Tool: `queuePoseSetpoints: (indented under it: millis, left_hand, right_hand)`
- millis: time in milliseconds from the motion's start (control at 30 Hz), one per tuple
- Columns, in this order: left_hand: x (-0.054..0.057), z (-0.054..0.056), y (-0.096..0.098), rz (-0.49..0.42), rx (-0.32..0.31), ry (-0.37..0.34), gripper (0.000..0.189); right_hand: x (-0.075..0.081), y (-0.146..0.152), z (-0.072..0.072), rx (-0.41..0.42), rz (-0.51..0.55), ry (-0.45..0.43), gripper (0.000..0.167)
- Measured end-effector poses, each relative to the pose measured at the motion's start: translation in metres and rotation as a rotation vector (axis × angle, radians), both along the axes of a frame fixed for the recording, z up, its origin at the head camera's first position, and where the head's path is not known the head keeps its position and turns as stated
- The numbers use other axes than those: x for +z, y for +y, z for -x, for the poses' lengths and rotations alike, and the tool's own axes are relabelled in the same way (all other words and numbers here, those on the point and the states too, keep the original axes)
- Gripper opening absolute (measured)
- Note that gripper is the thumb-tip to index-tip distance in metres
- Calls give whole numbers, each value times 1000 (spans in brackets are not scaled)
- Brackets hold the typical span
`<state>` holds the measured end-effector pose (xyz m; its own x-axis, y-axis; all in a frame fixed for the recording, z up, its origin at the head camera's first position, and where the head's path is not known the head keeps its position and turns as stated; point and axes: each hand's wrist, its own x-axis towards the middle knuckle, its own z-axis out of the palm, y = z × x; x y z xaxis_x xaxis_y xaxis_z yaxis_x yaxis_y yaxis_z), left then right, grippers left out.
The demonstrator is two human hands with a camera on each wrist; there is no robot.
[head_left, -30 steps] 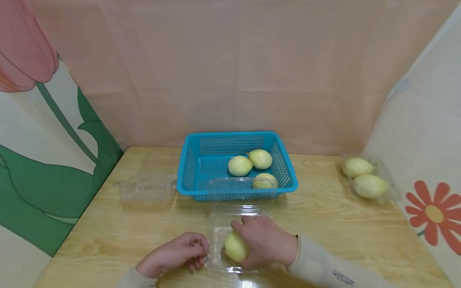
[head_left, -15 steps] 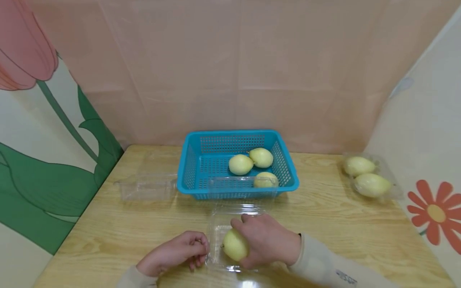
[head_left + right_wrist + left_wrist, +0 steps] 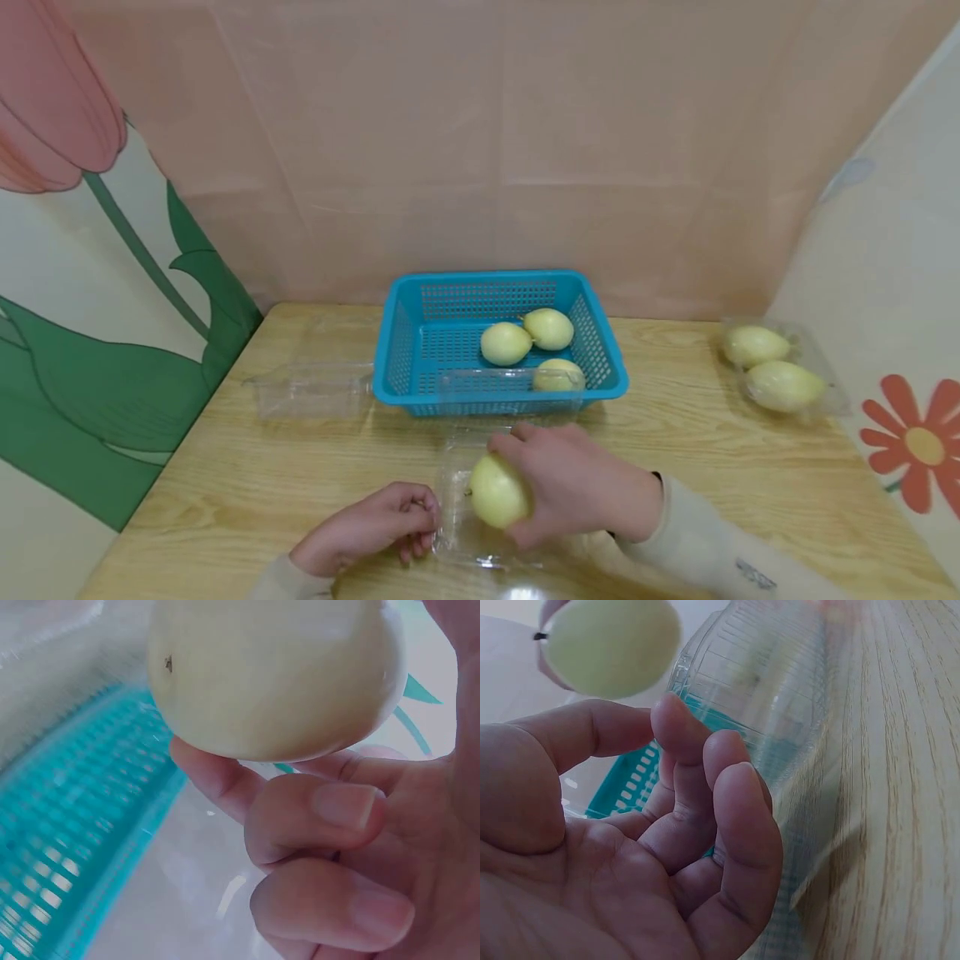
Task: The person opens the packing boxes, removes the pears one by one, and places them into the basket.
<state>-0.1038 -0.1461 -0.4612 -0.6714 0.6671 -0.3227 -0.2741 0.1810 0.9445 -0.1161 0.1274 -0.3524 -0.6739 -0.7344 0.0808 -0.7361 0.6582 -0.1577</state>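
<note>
My right hand [image 3: 573,483] grips a pale yellow pear [image 3: 498,492] over a clear plastic clamshell container [image 3: 457,546], its stem pointing left. The right wrist view shows the pear [image 3: 277,675] between thumb and fingers, the last fingers curled below it. At the container's left edge, my left hand [image 3: 375,525] lies with loosely curled fingers close to the plastic wall. In the left wrist view nothing shows inside my left hand [image 3: 645,825], and the container wall [image 3: 757,682] rises behind its fingertips. The container's raised lid [image 3: 480,383] overlaps the basket's front.
A blue basket [image 3: 386,350] with three pears stands at the back middle. Another clear clamshell [image 3: 307,396] stands open to its left. At the far right, a clear container [image 3: 825,375] holds two pears. Patterned walls border the wooden table [image 3: 675,442].
My right hand has raised the pear from low in the container and shifted slightly right. My left hand stays at the container's edge. The whole view has drifted a little.
</note>
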Motion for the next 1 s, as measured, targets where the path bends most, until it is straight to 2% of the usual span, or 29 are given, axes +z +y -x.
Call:
queuePoseSetpoints:
  millis: [267,467,567,700,833,1000]
  left_hand:
    - [0,-1,-2,12,8,-22,14]
    - [0,-1,-1,11,8,0,14]
    - [0,-2,-2,15,9,1,14]
    - [-2,-2,-2,19,6,10,14]
    - [-1,-2,0,28,10,34,13]
    - [1,-3,5,53,32,68,11]
  right_hand:
    - [33,9,11,-32,136,93,66]
    - [59,20,30,-87,223,142,70]
    - [68,24,42,-94,250,132,72]
    - [76,28,60,-125,264,128,69]
    - [81,33,80,-201,229,111,67]
    - [78,40,108,-311,157,29,62]
